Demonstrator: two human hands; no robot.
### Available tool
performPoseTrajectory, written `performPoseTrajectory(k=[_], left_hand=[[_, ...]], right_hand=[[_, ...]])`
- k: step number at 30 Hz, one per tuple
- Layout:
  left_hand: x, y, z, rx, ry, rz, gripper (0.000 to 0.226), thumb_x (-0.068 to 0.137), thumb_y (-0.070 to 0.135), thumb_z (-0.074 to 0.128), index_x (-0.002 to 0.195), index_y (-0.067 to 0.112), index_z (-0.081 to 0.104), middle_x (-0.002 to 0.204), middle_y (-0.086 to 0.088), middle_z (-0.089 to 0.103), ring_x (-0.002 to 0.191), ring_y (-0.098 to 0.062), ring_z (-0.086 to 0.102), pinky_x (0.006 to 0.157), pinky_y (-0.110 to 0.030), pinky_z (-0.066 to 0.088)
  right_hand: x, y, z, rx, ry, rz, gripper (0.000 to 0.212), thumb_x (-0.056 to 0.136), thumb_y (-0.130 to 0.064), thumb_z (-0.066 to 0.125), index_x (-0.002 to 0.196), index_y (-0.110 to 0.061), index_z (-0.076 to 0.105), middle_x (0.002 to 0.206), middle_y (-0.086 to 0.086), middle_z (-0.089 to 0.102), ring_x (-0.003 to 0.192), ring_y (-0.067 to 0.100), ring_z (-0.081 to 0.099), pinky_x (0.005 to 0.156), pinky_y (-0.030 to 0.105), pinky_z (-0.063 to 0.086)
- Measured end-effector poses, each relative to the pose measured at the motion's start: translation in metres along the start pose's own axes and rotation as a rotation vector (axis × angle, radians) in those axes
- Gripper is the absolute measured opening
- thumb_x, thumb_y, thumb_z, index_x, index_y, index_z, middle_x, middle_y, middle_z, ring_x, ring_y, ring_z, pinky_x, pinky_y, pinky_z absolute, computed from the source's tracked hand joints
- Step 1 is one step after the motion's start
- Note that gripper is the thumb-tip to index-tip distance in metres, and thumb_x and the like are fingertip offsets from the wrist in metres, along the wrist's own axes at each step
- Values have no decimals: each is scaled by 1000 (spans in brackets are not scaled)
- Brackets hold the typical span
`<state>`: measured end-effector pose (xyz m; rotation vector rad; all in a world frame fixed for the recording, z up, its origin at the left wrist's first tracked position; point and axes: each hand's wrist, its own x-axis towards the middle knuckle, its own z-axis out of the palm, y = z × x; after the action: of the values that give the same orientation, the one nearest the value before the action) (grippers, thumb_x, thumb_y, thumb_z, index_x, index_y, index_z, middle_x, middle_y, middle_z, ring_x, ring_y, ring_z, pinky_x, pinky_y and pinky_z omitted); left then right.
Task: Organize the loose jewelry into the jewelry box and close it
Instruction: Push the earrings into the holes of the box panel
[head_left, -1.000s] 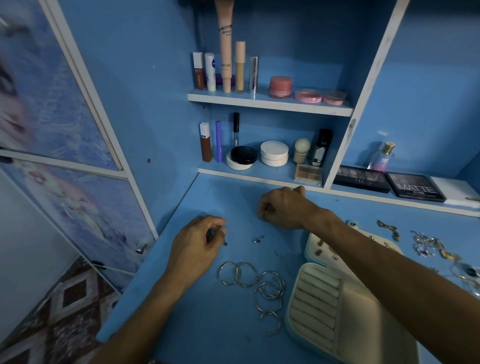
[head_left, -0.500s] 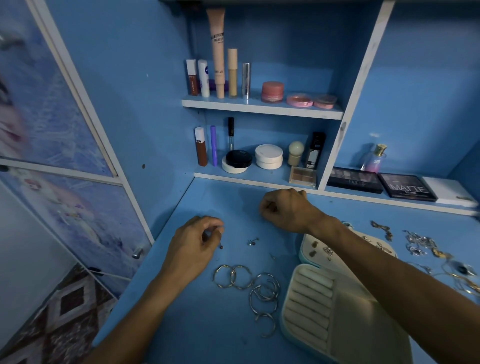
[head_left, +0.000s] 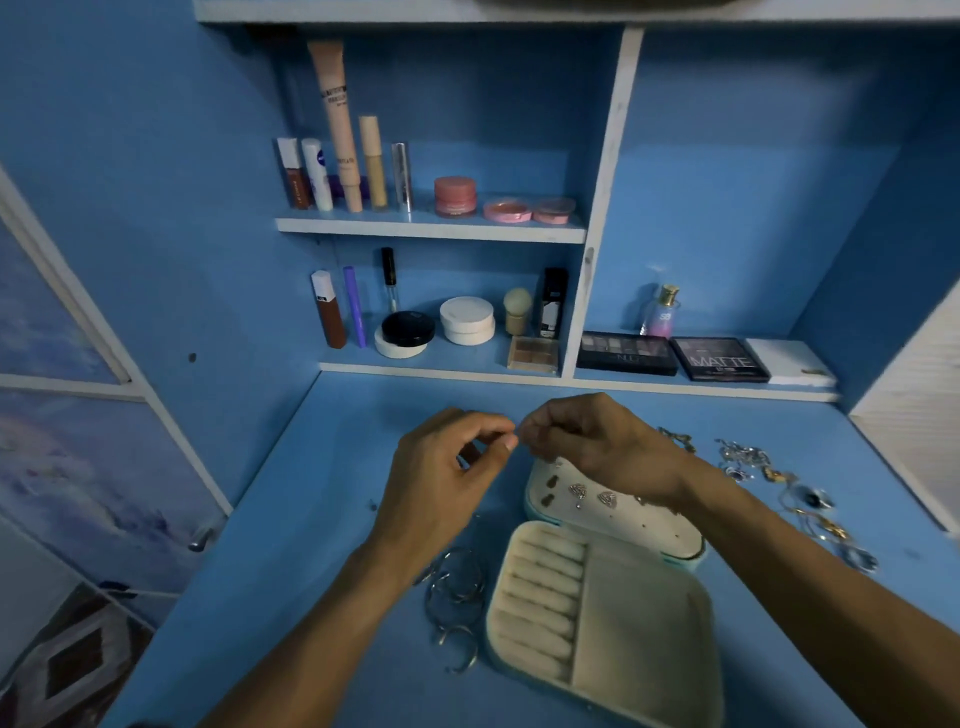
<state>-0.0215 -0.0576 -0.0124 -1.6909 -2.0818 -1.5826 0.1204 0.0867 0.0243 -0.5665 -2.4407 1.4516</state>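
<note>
My left hand (head_left: 447, 483) and right hand (head_left: 587, 439) pinch a tiny jewelry piece, too small to make out, together above the open cream-lined teal jewelry box (head_left: 639, 623) at near right, so next I probably need to seat it carefully in the far lid panel (head_left: 587, 526).

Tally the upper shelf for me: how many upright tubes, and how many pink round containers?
Upright tubes: 5
Pink round containers: 3
Total: 8
Not counted: a purple item, mostly hidden behind the tubes.
</note>
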Motion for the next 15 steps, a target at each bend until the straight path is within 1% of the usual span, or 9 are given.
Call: performPoseTrajectory(k=[2,3,5,7,9,12,15], left_hand=[[3,8,10,-27,5,55,8,90,16,75,97,20,78,88,14,70,76,-7,65,65,-20,51],[4,10,14,-42,2,68,8,90,16,76,97,20,78,88,13,70,77,-8,65,66,-22,52],[5,14,21,-65,-17,79,8,89,16,77,96,19,78,88,12,70,79,-8,66,67,-26,54],[6,18,28,-69,-42,79,10,87,16,78,97,19,78,88,13,70,81,-7,67,68,-28,55],[6,21,32,-73,-62,70,12,86,17,80,97,21,78,89,13,69,82,-6,67,70,-24,55],[7,23,35,-87,-78,40,18,83,20,83,98,25,76,90,13,68,81,-8,66,70,-18,52],[8,24,38,-80,-101,24,23,79,23,86,100,26,75,91,13,68,80,-11,64,68,-18,50]], right_hand=[[-13,2,-5,44,14,27,17,101,-15,56,97,-14,73,77,-4,65,68,5,55,63,24,42],[-18,4,-6,73,31,41,18,102,-16,56,97,-13,73,77,-2,64,66,4,53,60,21,41],[-27,5,-8,155,77,55,19,101,-13,56,95,-10,73,74,-2,63,64,1,53,54,13,38],[-35,7,-12,223,96,73,18,100,-9,56,93,-8,73,73,-3,64,67,2,55,56,10,39],[-41,8,-16,289,91,86,17,99,-7,57,93,-8,73,72,-4,66,67,1,58,59,9,42],[-45,11,-24,277,67,123,11,95,-10,64,96,-9,75,74,-3,70,68,4,61,57,16,39],[-47,14,-32,283,56,187,15,93,-4,66,104,2,72,74,-1,68,63,2,60,54,12,40]])
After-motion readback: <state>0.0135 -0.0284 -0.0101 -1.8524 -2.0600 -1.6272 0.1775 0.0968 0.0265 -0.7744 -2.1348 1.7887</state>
